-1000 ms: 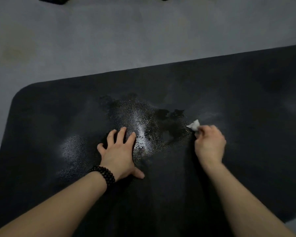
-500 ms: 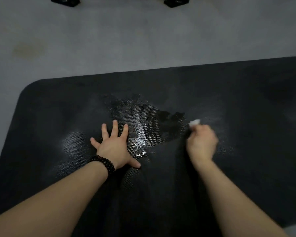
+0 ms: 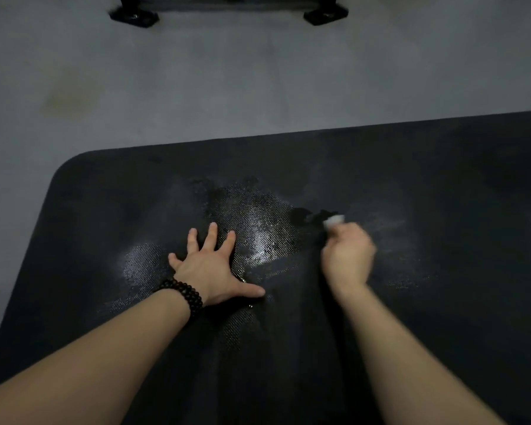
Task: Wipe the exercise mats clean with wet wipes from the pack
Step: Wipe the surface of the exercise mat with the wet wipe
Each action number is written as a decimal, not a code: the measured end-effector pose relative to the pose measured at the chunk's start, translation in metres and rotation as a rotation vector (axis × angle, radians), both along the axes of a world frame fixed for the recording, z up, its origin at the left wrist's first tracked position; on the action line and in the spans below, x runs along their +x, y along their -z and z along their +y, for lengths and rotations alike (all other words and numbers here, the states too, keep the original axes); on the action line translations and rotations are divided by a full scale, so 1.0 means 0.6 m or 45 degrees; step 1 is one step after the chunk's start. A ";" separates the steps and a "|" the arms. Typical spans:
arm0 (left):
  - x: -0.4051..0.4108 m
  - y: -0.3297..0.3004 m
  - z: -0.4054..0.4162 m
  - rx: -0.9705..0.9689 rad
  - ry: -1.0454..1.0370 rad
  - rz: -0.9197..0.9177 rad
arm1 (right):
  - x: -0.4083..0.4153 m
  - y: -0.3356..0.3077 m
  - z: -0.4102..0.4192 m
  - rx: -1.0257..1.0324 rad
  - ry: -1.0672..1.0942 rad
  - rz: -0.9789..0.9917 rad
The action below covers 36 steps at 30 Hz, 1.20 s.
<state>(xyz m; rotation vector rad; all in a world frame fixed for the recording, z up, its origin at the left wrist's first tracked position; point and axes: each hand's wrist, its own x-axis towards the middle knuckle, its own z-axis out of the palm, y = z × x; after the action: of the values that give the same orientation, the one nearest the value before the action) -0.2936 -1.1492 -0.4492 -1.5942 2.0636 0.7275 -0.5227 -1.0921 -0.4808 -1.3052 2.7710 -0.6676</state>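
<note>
Two hands: both rest on the black exercise mat (image 3: 442, 302), which lies on a grey floor (image 3: 258, 87).
Left hand (image 3: 210, 266): flat on the mat, palm down, fingers spread and straight, thumb stretched out sideways; it holds nothing.
Bracelet: dark bead bracelet (image 3: 184, 294) wound round the left wrist.
Right hand (image 3: 348, 256): on the mat to the right of the left hand, fingers curled round a wet wipe (image 3: 333, 220) (the hand is blurred, so the exact grip cannot be told).
Wet wipe: small white wad showing beyond the right hand's knuckles, down at the mat surface.
Wet patch: shiny, dotted wet patch (image 3: 264, 231) on the mat between the two hands, its far right edge just beside the wipe.
Mat corner: rounded, to the far left of the left hand.
Far floor: black frame feet (image 3: 134, 16) stand well beyond the mat's far edge.
</note>
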 end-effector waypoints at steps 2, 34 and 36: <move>0.002 0.001 0.000 -0.053 -0.019 0.006 | 0.109 0.010 0.002 -0.053 -0.350 -0.040; -0.033 0.009 -0.034 -0.344 -0.172 0.081 | 0.173 0.002 -0.084 0.023 -0.792 -0.275; -0.027 0.003 -0.051 -0.224 -0.182 0.109 | 0.131 -0.007 -0.096 -0.047 -0.720 -0.175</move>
<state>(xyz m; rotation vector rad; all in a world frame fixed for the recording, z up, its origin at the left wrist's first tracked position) -0.3096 -1.1801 -0.4508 -1.8534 2.1421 0.6897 -0.4439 -1.1497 -0.4764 -1.8490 2.1291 -0.7247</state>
